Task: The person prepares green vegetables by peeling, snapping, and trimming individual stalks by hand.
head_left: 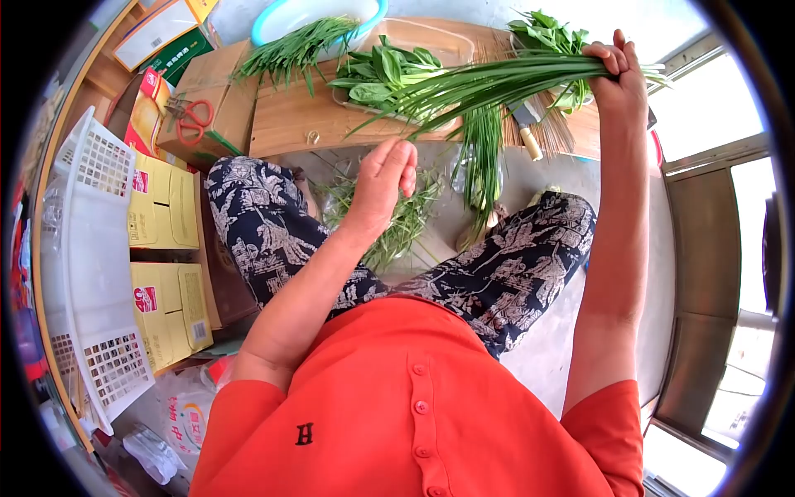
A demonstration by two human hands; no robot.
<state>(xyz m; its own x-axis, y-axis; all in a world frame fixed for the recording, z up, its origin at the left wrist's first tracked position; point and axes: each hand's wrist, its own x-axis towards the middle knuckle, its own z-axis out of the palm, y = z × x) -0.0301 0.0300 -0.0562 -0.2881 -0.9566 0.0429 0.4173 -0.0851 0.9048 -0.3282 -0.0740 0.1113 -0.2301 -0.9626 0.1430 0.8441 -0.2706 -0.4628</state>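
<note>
My right hand, raised at the far right, is closed round the pale ends of a bunch of garlic chives. Their long green leaves stretch leftward over the table. My left hand is held above my lap with its fingers curled in; whatever may be in them is hidden. Below it lies a loose heap of green leaf scraps. More chives hang over the table's front edge. Leafy greens fill a clear plastic tray behind the held bunch.
A knife with a pale handle lies on thin brown stalks at the table edge. Chives rest across a blue-rimmed basin. Red-handled scissors are by a cardboard box. White plastic racks and yellow boxes stand left.
</note>
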